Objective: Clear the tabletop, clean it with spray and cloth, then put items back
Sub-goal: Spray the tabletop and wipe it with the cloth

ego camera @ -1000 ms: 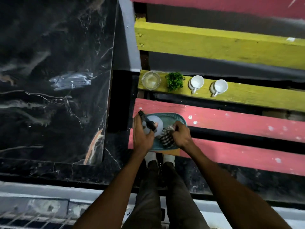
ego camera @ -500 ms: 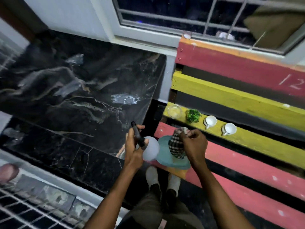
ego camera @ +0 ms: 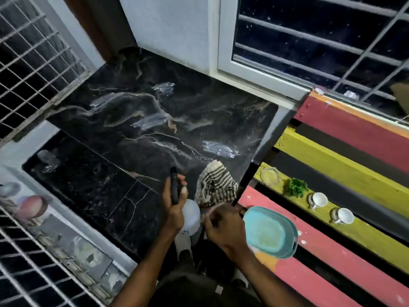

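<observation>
Head view: left hand [ego camera: 174, 209] grips spray bottle [ego camera: 190, 216], nozzle at 12 o'clock; right hand [ego camera: 223, 224] pinches striped cloth [ego camera: 215, 187] over black marble top [ego camera: 155, 120]. Tray [ego camera: 269, 231] and cups [ego camera: 318, 199] sit at 3 o'clock on bench [ego camera: 332, 251]. Best approach: mist evenly, wipe in overlapping strokes toward the near edge.

Tray [ego camera: 271, 232] on bench [ego camera: 345, 258] right of tabletop [ego camera: 155, 120]; 2 cups [ego camera: 318, 199] behind, probably upright.
</observation>
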